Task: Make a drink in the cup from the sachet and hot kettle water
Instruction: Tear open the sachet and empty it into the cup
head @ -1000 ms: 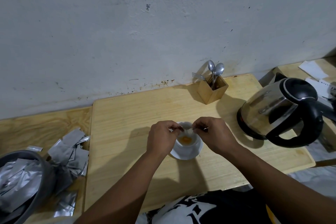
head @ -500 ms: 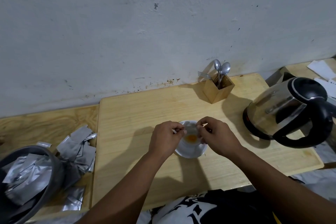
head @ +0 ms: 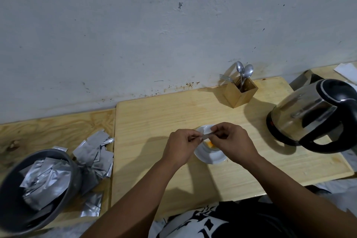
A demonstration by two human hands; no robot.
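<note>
Left hand [head: 180, 147] and right hand [head: 230, 141] pinch the sachet [head: 206, 136] above the cup [head: 209, 150], which contains orange powder [head: 211, 144]. Kettle [head: 313, 114] at 3 o'clock.

Dim, flat indoor light falls from above and somewhat right: the square wooden cutlery holder [head: 241, 92] and the steel and black electric kettle [head: 313, 116] throw soft shadows leftward across the pale wooden board [head: 154, 121]. Pale streaks of glare run over the kettle's body. Wide-angle distortion bends the board's far edge and corners. Grain softens the grey plastered wall [head: 135, 25].
</note>
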